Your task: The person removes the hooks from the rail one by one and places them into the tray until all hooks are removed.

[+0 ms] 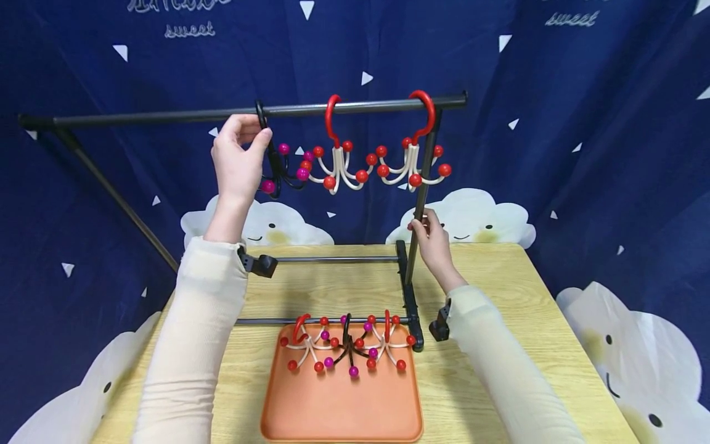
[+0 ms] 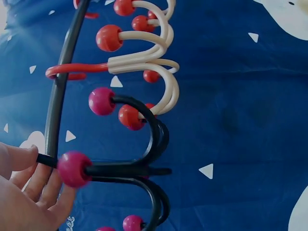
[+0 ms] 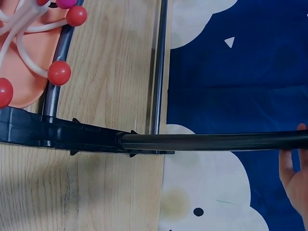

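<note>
My left hand [image 1: 237, 160] pinches the hook of a black multi-arm hanger [image 1: 274, 161] with magenta ball tips, up at the rack's top rod [image 1: 194, 116]. In the left wrist view the black hanger [image 2: 120, 169] hangs beside the rod [image 2: 57, 108], its hook between thumb and fingers. To its right, two cream hangers with red hooks and red balls, a nearer one [image 1: 338, 161] and a farther one [image 1: 410, 161], hang from the same rod. Lower down, my right hand [image 1: 435, 246] grips the rack's dark upright post [image 1: 420, 200]; the right wrist view shows only its fingertips at the post [image 3: 211, 142].
An orange tray [image 1: 341, 410] lies on the wooden table [image 1: 471, 345]. Along its far end rest two cream-and-red hangers and a black one [image 1: 349, 346] between them. The rack's black foot [image 1: 409, 305] stands right of the tray. A blue curtain [image 1: 599, 203] closes off the back.
</note>
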`<state>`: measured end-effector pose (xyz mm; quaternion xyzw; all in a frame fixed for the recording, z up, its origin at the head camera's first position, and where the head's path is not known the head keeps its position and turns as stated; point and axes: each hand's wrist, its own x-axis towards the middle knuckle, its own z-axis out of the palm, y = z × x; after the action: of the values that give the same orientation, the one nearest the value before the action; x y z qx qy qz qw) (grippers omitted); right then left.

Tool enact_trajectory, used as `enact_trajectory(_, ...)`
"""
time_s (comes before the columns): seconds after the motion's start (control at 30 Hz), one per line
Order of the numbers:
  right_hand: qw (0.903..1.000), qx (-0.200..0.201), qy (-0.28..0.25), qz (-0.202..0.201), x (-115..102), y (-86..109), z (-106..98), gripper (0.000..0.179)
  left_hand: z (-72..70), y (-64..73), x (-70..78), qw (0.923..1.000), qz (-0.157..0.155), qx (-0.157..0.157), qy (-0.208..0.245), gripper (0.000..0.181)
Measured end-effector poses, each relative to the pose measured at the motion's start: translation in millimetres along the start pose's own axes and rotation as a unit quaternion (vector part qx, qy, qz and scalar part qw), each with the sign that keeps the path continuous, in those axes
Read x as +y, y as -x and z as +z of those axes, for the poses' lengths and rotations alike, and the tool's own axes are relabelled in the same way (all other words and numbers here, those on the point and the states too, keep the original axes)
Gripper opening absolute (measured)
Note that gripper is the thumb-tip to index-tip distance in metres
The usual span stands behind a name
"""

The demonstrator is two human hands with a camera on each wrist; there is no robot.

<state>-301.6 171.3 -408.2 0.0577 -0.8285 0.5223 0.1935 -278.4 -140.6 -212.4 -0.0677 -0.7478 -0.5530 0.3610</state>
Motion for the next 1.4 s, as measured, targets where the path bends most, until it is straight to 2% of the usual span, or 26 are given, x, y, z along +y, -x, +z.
enact_trajectory(0.2, 1.0, -0.001, 0.0, 0.002, 0, 0.3, 0, 0.028, -5.1, -2.1, 1.4, 0.9995, 0.01, 0.018, 0.024, 0.017)
enact_trajectory(0.37, 1.0, -0.003, 0.001, 0.003, 1, 0.2, 0, 0.031, -8.9, -4.0, 4.0, 0.9976, 0.001, 0.035, 0.06, 0.015)
enact_trajectory(0.47, 1.0, -0.003, 0.003, 0.003, 0, 0.4, 0, 0.03, -12.4, 0.1, 14.2, 0.9949, -0.003, 0.044, 0.09, 0.013)
enact_trajectory(0.6, 1.0, -0.001, 0.003, 0.001, 0, 0.0, -1, 0.029, -16.8, 10.4, 29.9, 0.9932, -0.003, 0.042, 0.108, 0.012)
enact_trajectory(0.67, 1.0, 0.001, 0.003, 0.002, 0, -0.2, -1, 0.028, -18.7, 14.2, 32.7, 0.9926, -0.001, 0.042, 0.114, 0.011)
enact_trajectory(0.77, 1.0, -0.002, 0.008, 0.003, 1, -0.2, 0, 0.029, -21.6, 16.0, 27.8, 0.9893, 0.002, 0.048, 0.138, 0.012)
enact_trajectory(0.9, 1.0, -0.005, 0.004, 0.004, 0, -0.1, -1, 0.03, -25.6, 17.8, 16.2, 0.981, -0.009, 0.053, 0.186, 0.013)
enact_trajectory(1.03, 1.0, -0.001, 0.001, 0.005, 0, 0.0, 0, 0.031, -30.3, 26.0, 12.4, 0.9751, -0.022, 0.049, 0.215, 0.014)
enact_trajectory(1.1, 1.0, -0.003, -0.001, 0.005, 0, -0.2, 1, 0.028, -32.5, 32.6, 11.8, 0.9763, -0.017, 0.047, 0.21, 0.014)
enact_trajectory(1.23, 1.0, -0.005, -0.003, 0.006, 0, 0.0, 1, 0.028, -33.6, 50.5, 8.4, 0.9873, 0.009, 0.029, 0.156, 0.013)
enact_trajectory(1.3, 1.0, -0.005, -0.001, 0.007, 0, 0.6, 0, 0.03, -32.5, 59.2, 6.3, 0.992, 0.016, 0.009, 0.125, 0.014)
enact_trajectory(1.4, 0.9999, -0.006, -0.002, 0.008, -1, 1.0, 0, 0.031, -31.4, 69.8, 3.7, 0.9932, 0.013, -0.033, 0.111, 0.017)
